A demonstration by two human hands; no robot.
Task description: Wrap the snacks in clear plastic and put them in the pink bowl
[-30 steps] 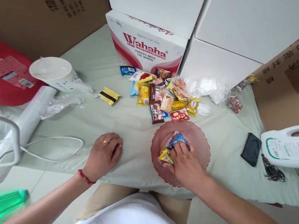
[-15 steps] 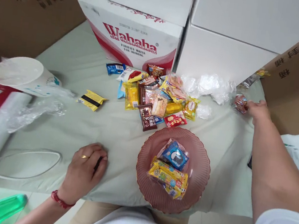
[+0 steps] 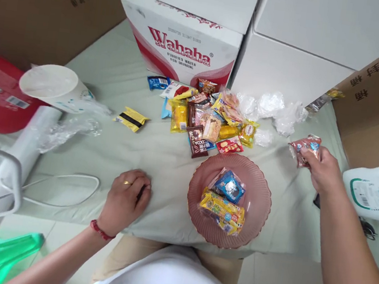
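Snack packet (image 3: 304, 149), pinched only at its edge by my right hand (image 3: 323, 171), could slip onto the counter (image 3: 173, 158), I judge. My left hand (image 3: 126, 199) rests curled; I cannot tell whether it holds anything.

Head camera looks steeply down, near table (image 3: 159, 156).

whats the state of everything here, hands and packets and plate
right hand, closed on the red packet, held off the table
left hand, curled, resting on the table
pink plate, upright, holding a blue packet and a yellow packet
snack pile, loose heap behind the plate
detergent jug, lying on its side
Wahaha box, closed
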